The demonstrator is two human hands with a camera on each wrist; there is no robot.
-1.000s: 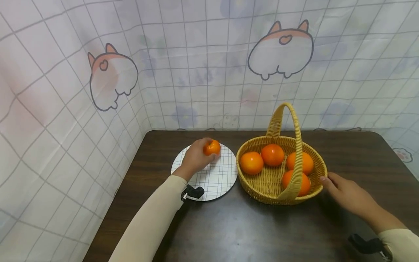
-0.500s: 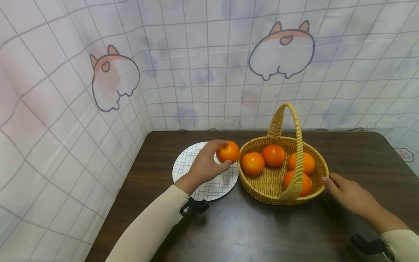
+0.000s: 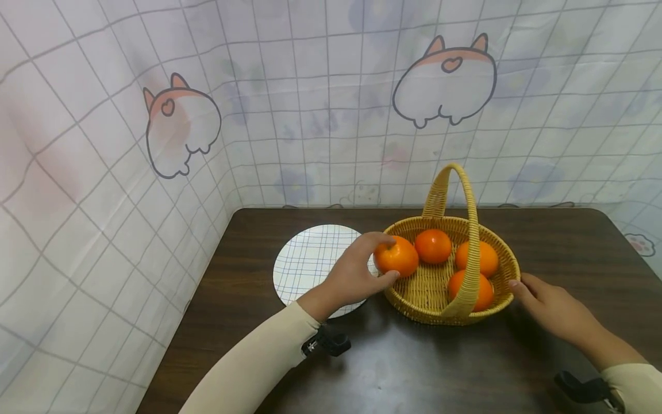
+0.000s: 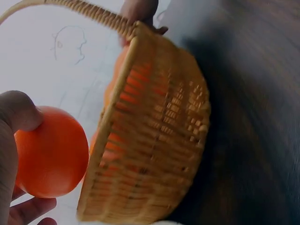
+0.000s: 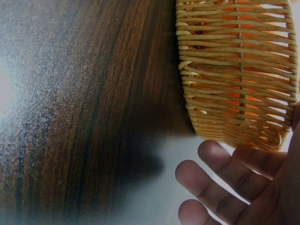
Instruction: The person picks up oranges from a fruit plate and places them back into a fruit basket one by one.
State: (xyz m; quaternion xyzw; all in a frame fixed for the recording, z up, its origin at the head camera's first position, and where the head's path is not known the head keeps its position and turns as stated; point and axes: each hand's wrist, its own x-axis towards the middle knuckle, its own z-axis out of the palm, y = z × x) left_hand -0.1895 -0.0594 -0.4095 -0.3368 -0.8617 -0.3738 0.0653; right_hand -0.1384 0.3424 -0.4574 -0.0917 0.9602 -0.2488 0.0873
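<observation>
My left hand [image 3: 357, 271] holds a round, smooth orange fruit [image 3: 397, 257] between thumb and fingers, over the left rim of a yellow wicker basket [image 3: 414, 311]. In the left wrist view that fruit [image 4: 54, 152] is just above the rim, with other fruits showing through the weave. Several similar fruits [image 3: 433, 246] lie in the basket; the one at its left end is hidden behind the held fruit. My right hand [image 3: 558, 313] grips the basket's right rim, thumb on top. Seen from the right wrist, its other fingers [image 5: 206, 185] lie loosely bent beside and below the wicker wall.
A round white board with a grid pattern [image 3: 305, 261] lies left of the basket, partly covered by my left hand. The basket's arched handle [image 3: 472, 230] rises over its right half. A patterned cloth wall [image 3: 320, 115] borders the dark wooden table [image 3: 414, 368] at the back and left.
My left hand has lifted the fruit off the white board and carried it right, to above the basket's left rim. The right hand has stayed on the basket.
</observation>
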